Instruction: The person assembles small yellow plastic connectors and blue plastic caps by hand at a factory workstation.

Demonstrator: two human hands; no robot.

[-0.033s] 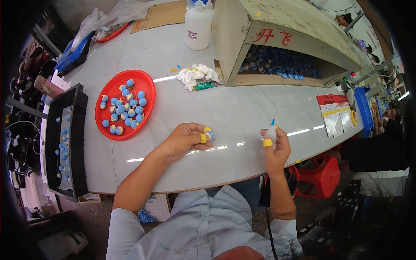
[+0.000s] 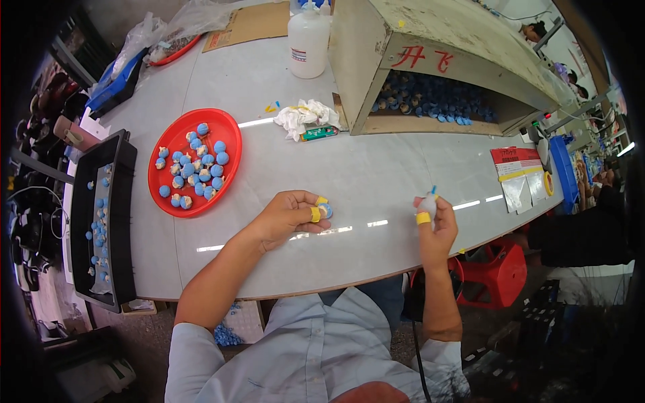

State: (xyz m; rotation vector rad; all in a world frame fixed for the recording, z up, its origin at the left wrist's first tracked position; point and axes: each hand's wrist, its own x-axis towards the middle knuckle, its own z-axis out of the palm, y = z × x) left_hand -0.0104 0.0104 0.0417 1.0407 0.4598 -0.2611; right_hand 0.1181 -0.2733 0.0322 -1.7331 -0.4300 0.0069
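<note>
My left hand point(image 2: 290, 216), with yellow tape on its thumb and a finger, pinches a small blue-and-white round piece point(image 2: 326, 211) just above the grey table. My right hand point(image 2: 438, 232) is closed round a small white squeeze bottle point(image 2: 428, 202), whose thin blue nozzle points up. Yellow tape wraps that thumb as well. A hand's width or more separates the bottle from the blue piece. Left of my left hand, a round red tray point(image 2: 232, 138) holds several blue balls point(image 2: 222, 158) with cream-coloured parts.
A black tray point(image 2: 124, 221) with more blue balls stands at far left. Crumpled white tissue point(image 2: 295, 119) and a green box point(image 2: 319, 133) lie beside a large white bottle point(image 2: 308, 43). An open-fronted cabinet point(image 2: 437, 40) holds many blue pieces. Red-and-white packets point(image 2: 517, 164) lie at right.
My right hand has shifted slightly to the right with the squeeze bottle, and the bottle's nozzle leans a little more to the right. My left hand stays in place.
</note>
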